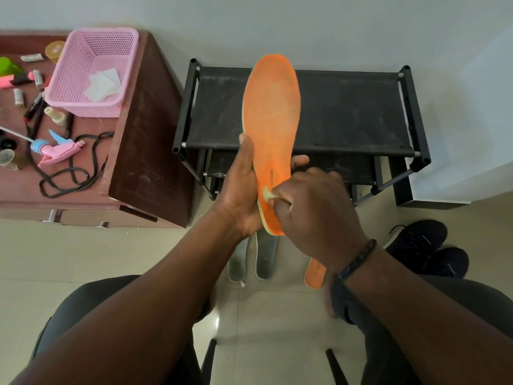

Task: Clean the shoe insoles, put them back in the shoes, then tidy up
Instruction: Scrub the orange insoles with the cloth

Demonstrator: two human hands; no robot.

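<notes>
My left hand [241,187] grips an orange insole [273,118] by its lower half and holds it upright in front of me. My right hand [313,207] pinches a small pale wipe [268,193] and presses it against the insole's heel area. On the floor below lie two grey insoles [266,259] and a second orange insole [315,272], partly hidden by my right wrist. A pair of dark shoes [427,248] sits on the floor at the right.
A black shoe rack [347,112] stands against the wall ahead. The brown desk [144,151] at left carries a pink basket [91,70] with white wipes, a pink-and-blue spray bottle [55,150], black laces and small bottles. My knees and chair legs fill the bottom.
</notes>
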